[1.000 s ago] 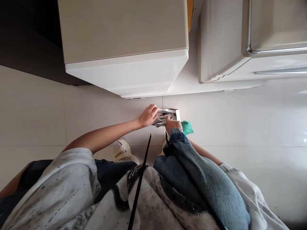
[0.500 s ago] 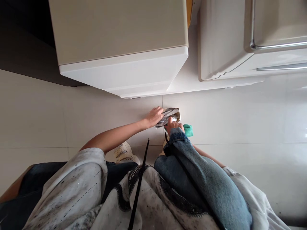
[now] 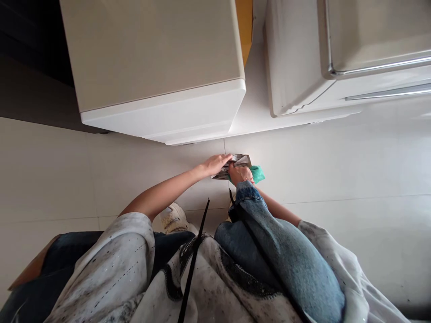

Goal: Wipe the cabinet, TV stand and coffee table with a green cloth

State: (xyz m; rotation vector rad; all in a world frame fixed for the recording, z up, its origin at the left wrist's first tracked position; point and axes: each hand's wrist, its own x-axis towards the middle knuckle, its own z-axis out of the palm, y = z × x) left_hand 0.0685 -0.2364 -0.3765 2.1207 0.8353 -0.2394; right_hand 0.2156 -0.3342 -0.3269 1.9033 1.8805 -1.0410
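**Crumpled paper held low on the tiled floor by both hands**

A crumpled sheet of printed paper (image 3: 235, 163) is seen on the pale floor tiles (image 3: 336, 170), just below the white base of a beige cabinet (image 3: 161, 67), which lies at 12 o'clock from it. The paper is pressed from its 9 o'clock side by the left hand (image 3: 215, 164), whose fingers are laid flat and stretched over the sheet's upper edge. At the paper's 5 o'clock the right hand (image 3: 239, 174) is closed around the sheet's lower part; a green cloth (image 3: 257, 173) is seen just beside this hand at its 3 o'clock, and whether the cloth is gripped too cannot be told. The two hands are brought close together, nearly touching over the paper.

A blue denim knee (image 3: 269, 251) is raised at 6 o'clock from the paper, hiding the right wrist. A pale shoe (image 3: 170, 220) is planted at 7 o'clock. A black strap (image 3: 195, 255) hangs across a white speckled shirt (image 3: 111, 273). At 2 o'clock a white appliance with a metal handle (image 3: 377, 67) is seen.
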